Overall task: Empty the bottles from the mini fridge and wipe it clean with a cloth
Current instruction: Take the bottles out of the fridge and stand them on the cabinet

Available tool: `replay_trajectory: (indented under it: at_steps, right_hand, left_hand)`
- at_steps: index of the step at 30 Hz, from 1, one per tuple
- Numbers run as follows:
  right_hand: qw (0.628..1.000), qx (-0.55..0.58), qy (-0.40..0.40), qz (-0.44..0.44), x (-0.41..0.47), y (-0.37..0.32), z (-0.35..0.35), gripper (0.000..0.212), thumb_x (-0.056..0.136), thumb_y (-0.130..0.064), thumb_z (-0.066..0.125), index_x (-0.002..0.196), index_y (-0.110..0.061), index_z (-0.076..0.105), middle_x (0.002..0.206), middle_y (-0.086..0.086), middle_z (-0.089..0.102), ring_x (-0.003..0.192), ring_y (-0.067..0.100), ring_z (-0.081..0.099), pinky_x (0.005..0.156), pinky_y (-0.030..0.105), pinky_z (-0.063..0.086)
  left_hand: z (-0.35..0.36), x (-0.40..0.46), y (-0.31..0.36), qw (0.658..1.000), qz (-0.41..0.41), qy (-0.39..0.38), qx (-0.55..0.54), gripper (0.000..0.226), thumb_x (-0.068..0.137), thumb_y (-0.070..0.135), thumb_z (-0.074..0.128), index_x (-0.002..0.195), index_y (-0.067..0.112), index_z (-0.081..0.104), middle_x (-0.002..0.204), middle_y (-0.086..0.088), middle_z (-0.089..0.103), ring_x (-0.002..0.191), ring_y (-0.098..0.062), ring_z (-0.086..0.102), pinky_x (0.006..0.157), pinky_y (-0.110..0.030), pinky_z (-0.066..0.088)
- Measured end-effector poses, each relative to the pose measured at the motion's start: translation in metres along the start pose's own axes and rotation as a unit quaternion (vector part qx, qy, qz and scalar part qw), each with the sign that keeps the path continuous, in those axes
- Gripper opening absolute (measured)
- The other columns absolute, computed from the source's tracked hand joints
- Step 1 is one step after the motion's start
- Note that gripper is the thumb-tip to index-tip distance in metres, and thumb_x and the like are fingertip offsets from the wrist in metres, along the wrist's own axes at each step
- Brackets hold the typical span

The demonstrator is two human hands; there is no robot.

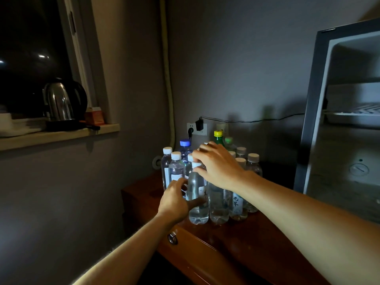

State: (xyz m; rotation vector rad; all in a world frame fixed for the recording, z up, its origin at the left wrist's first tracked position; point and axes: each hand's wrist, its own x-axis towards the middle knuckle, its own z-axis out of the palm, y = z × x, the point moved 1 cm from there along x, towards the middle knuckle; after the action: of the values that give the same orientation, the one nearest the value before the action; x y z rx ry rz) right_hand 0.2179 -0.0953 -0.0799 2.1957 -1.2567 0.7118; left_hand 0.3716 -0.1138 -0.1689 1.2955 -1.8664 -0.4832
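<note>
Head view: the front bottle [197,194] stands upright, long axis vertical, at the near-left edge of a cluster of water bottles [238,182] on the wooden tabletop [236,243]. Both hands are on it. The right hand [219,164] comes down from above, its fingers [198,156] curled round the white cap, thumb beneath at the neck. The left hand [174,199] reaches in from the left at the level of the label, thumb laid across the front of the bottle's lower body and its fingers round the far side, partly hidden. Of the two, the right hand sits over the top of the axis and the left at the side, so a lift or a nudge into line could come from either; it looks like a bottle being settled among the others rather than taken away.

Behind the front bottle stand a blue-capped bottle [185,147] and a yellow-capped bottle [218,136]. To the right of the bottle, well apart, the mini fridge [312,112] stands open, its visible shelves bare, so emptying seems nearly done; no cloth is in view. Behind the bottle a wall socket [196,127] carries a plug. Up and left of the bottle, a kettle [61,101] sits on the windowsill [61,135] below a dark window.
</note>
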Motion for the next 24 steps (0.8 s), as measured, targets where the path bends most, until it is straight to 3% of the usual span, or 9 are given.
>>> replay_trajectory:
  at_steps: [5,10,19,24]
  right_hand:
    - [1.000,0.004,0.007,0.024,-0.004,0.002,-0.003,0.018,0.084,-0.029,0.072,0.093,-0.016,0.063,0.099,0.000,0.065,0.100,0.021,0.056,0.091,0.038,0.043]
    - [0.999,-0.019,-0.004,0.028,-0.009,0.000,-0.005,0.021,0.086,-0.029,0.069,0.101,-0.017,0.062,0.107,0.001,0.064,0.106,0.024,0.055,0.096,0.041,0.041]
    - [0.997,0.006,-0.045,0.059,-0.014,0.002,-0.010,0.029,0.092,-0.018,0.060,0.122,-0.022,0.062,0.124,-0.004,0.061,0.118,0.021,0.052,0.106,0.038,0.032]
    - [0.994,0.009,-0.091,0.065,-0.022,0.000,-0.027,0.046,0.093,-0.012,0.057,0.137,-0.024,0.053,0.140,-0.004,0.053,0.131,0.020,0.044,0.115,0.040,0.024]
  left_hand:
    - [0.007,0.001,0.003,0.999,-0.020,0.000,-0.027,0.063,0.061,0.044,0.088,0.113,0.030,0.056,0.102,0.012,0.065,0.090,-0.005,0.063,0.082,-0.031,0.056]
    - [0.007,-0.003,0.004,1.000,-0.010,0.014,0.011,0.061,0.064,0.048,0.085,0.112,0.030,0.054,0.102,0.014,0.063,0.093,-0.005,0.060,0.082,-0.031,0.054]
    - [0.004,-0.011,0.009,0.997,-0.003,-0.023,0.073,0.079,0.065,0.056,0.080,0.126,0.027,0.040,0.120,0.008,0.057,0.107,-0.013,0.057,0.089,-0.035,0.052]
    - [-0.006,-0.019,0.030,0.993,0.040,0.022,0.105,0.056,0.081,0.038,0.069,0.122,0.019,0.035,0.119,-0.001,0.052,0.106,-0.019,0.056,0.086,-0.033,0.050]
